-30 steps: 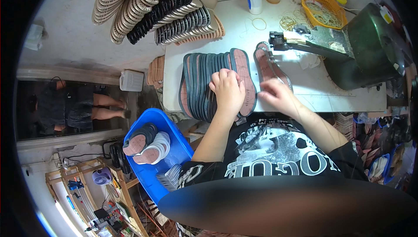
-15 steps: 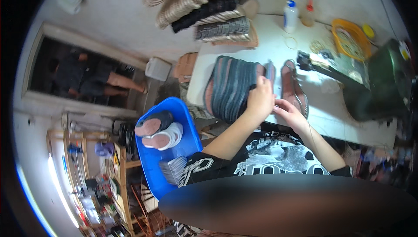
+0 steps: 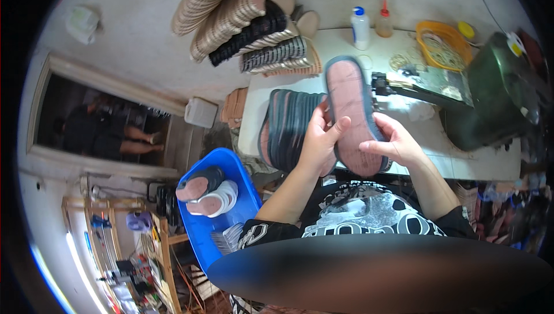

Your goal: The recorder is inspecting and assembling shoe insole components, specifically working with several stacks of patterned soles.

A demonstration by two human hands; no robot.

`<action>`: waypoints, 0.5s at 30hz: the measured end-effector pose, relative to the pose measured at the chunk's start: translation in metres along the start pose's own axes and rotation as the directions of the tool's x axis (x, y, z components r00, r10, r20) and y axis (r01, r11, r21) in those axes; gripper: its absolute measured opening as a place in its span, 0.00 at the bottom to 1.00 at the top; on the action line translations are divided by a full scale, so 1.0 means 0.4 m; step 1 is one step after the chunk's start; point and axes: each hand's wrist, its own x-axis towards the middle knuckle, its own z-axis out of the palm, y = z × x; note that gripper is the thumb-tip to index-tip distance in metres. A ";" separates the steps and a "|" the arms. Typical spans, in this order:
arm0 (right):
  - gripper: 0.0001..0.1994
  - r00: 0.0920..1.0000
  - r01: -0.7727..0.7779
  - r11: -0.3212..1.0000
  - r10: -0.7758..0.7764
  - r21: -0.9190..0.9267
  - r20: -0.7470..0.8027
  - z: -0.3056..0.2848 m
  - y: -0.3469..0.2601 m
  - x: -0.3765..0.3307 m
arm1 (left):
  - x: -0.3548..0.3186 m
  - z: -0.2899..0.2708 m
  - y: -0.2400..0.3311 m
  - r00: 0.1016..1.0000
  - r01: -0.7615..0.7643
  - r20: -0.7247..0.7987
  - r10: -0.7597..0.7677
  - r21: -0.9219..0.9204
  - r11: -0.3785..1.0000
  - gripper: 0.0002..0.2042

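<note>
Both hands hold a shoe sole up above the near edge of the table, its long side pointing away from me. Its face is pink and creased, with a dark blue-grey rim. My left hand grips the left edge, thumb at the face and fingers partly behind. On the right edge my right hand is closed, thumb laid across the pink face. Left of my left hand stands a tight row of similar dark-rimmed soles on the white table. What lies behind the held sole is hidden.
A sewing machine with a green body stands right. Behind it are an orange basket, a white bottle and a red-tipped bottle. Stacked soles rise at the back left. A blue tub holds footwear pieces. A person is in the doorway.
The held sole has come up from beside the row, its pink face now toward me. My hands have moved apart to its two edges. The view has shifted slightly.
</note>
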 end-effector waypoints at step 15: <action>0.12 0.928 -0.268 0.961 0.239 0.067 0.286 -0.150 -0.042 -0.086 | 0.032 0.115 -0.054 0.899 0.116 0.401 -0.177 0.172 0.978 0.14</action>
